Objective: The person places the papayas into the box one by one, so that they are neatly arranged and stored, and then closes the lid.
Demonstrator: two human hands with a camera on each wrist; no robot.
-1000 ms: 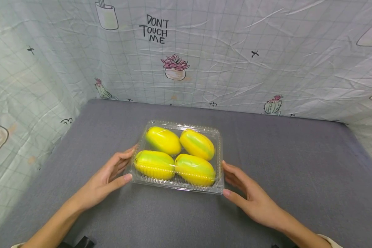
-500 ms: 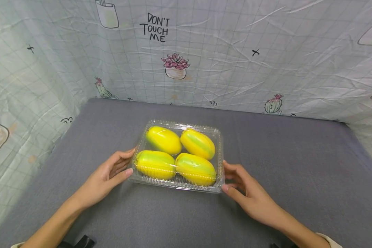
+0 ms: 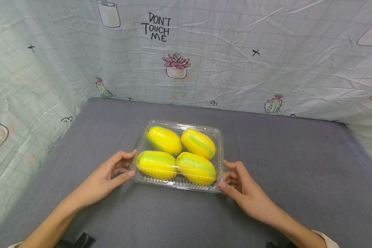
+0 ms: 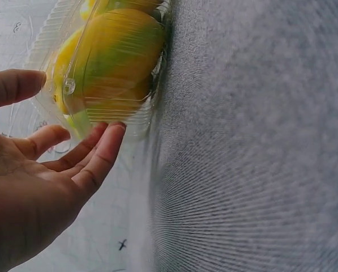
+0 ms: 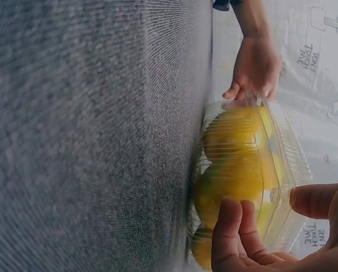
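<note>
A clear plastic clamshell box (image 3: 180, 187) with several yellow-green fruits (image 3: 164, 140) inside sits mid-table, its lid down. The fruits are oblong and look like mangoes. My left hand (image 3: 100, 182) holds the box's left side, thumb at the front corner of the rim and fingers along the side wall. On the opposite side my right hand (image 3: 248, 193) grips the near right corner, thumb on the rim and bent fingers against the wall. The right wrist view shows the box (image 5: 282, 198) between both hands, with the left hand (image 5: 256, 71) at its far end.
Grey cloth covers the table (image 3: 291, 165). Behind it and at the sides hangs a pale grid-patterned curtain (image 3: 217, 44) with plant drawings. A black object (image 3: 84, 240) shows at the lower left edge, near the left forearm.
My right thumb has moved slightly left and up onto the box's corner, and the right fingers have bent more. The box and fruits stay nearly where they were.
</note>
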